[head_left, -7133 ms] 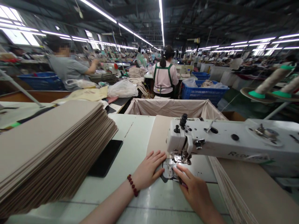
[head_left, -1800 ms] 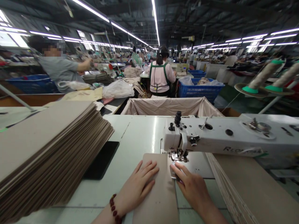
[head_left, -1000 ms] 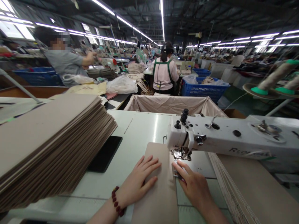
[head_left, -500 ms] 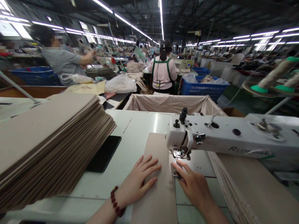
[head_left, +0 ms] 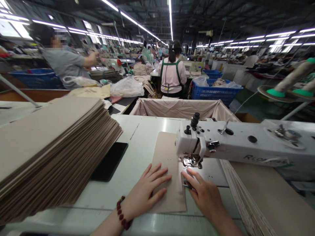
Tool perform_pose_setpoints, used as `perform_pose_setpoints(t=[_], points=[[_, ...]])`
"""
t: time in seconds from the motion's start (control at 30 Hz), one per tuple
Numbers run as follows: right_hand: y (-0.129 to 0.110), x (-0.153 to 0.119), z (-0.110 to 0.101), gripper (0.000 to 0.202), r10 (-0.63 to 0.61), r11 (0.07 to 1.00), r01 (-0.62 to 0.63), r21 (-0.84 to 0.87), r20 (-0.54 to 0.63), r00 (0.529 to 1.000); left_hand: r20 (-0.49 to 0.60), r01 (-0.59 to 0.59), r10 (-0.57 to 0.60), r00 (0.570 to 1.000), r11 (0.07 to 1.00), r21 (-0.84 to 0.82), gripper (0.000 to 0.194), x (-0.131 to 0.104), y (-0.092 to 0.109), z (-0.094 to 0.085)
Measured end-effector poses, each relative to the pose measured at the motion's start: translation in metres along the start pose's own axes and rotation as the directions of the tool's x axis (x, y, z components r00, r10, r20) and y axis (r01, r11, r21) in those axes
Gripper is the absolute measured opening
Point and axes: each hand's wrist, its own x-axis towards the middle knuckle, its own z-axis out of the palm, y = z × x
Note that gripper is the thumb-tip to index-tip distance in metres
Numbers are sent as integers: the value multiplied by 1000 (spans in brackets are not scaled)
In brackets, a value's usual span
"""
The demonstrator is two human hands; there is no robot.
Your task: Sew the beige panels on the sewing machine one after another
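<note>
The beige panel (head_left: pixel 175 191) is pressed lengthwise forward under the splayed left hand (head_left: pixel 147 186), a tool (head_left: pixel 187 185) seemingly clasped by the right hand (head_left: pixel 206 193).

Your left hand (head_left: pixel 147 188) covers part of the left edge of the beige panel (head_left: pixel 169 164). Your right hand (head_left: pixel 205 193) hides most of the small tool (head_left: pixel 188 186) under its fingers, so its kind is unclear. Just beyond those fingertips, the needle at the presser foot (head_left: pixel 189 162) is too small to make out. Left of your left fingers, the stack (head_left: pixel 59 147) is cut off by the frame; right of your right fingers, so are the pile (head_left: pixel 265 190) and the machine arm (head_left: pixel 236 144).
</note>
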Motion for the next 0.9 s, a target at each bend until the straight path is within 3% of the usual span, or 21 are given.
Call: perform_pose_setpoints(t=[0.23, 0.57, 0.9], points=[[1, 0, 1, 68, -9, 1000, 9, 4, -16, 1000, 45, -10, 8, 999, 999, 38, 43, 0, 0, 0], [1, 1, 1, 69, -8, 1000, 8, -14, -28, 1000, 21, -76, 74, 997, 994, 78, 47, 0, 3, -2], [3, -1, 5, 69, -6, 1000, 7, 10, -32, 999, 50, -89, 86, 995, 993, 76, 52, 20, 3, -4]])
